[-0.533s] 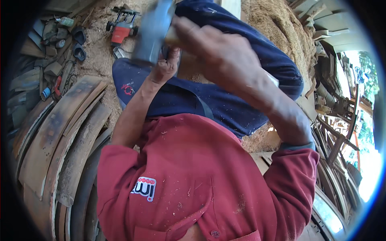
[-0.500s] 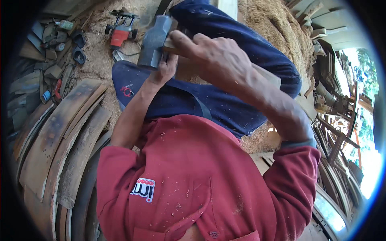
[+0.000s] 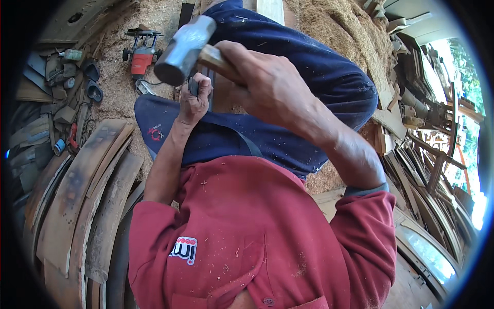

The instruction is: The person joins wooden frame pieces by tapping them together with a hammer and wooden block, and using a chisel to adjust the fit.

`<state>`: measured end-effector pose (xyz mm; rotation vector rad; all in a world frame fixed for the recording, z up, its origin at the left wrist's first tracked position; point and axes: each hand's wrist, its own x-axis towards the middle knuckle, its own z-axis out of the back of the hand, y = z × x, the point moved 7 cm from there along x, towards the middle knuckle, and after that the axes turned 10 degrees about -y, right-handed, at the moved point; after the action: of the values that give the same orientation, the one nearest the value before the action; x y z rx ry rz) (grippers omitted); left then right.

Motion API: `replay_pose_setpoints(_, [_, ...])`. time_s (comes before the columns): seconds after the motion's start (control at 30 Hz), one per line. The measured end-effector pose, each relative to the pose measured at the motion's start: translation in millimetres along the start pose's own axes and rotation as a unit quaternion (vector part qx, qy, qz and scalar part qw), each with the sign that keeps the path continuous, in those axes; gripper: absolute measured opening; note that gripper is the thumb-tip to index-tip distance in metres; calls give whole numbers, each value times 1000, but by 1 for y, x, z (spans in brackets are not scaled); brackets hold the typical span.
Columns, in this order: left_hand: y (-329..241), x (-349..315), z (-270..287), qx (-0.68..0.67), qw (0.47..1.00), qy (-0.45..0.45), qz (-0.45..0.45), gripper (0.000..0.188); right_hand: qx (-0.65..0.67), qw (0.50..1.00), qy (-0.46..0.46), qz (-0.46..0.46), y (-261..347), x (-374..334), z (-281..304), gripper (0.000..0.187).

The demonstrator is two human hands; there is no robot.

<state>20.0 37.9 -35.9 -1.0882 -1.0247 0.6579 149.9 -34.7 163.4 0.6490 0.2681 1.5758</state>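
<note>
My right hand [image 3: 257,77] is closed round the wooden handle [image 3: 218,61] of a heavy hammer. Its grey steel head [image 3: 185,49] is raised over my left hand. Closed fingers of my left hand [image 3: 194,103] grip a dark, narrow tool [image 3: 193,86] whose end sticks up past the thumb; its lower part is hidden, so its kind does not show. The hammer head appears apart from that tool. Partly covered by my hands and legs, a wooden piece [image 3: 221,91] lies between my knees.
A red and black router [image 3: 142,56] stands on wood shavings [image 3: 329,31] at the far left. Curved planks [image 3: 87,190] lean at the left, near offcuts and a pair of sandals [image 3: 93,90]. More timber [image 3: 411,180] is piled at the right.
The hammer has tilted and shifted slightly left and up, showing more of its handle. My left hand now shows the dark tool end that the hammer head covered before. The view has shifted slightly.
</note>
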Motion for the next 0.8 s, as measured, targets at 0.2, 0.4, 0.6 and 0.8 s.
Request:
replay_pose_setpoints(0.2, [-68,17,9,-136,977,-89,-135,29,107,984,35,-139,-31,-55,-10,53])
replay_pose_setpoints(0.4, [-159,115,27,-190,975,-63,-100,27,40,961,198,-188,-69,-102,-87,54])
replay_pose_setpoints(0.6, [-157,52,-49,70,913,293,-276,39,-61,941,322,-81,-60,-94,-111,30])
replay_pose_setpoints(0.8, [-145,18,-59,197,837,404,-311,25,-113,922,368,-31,-93,-25,-2,24])
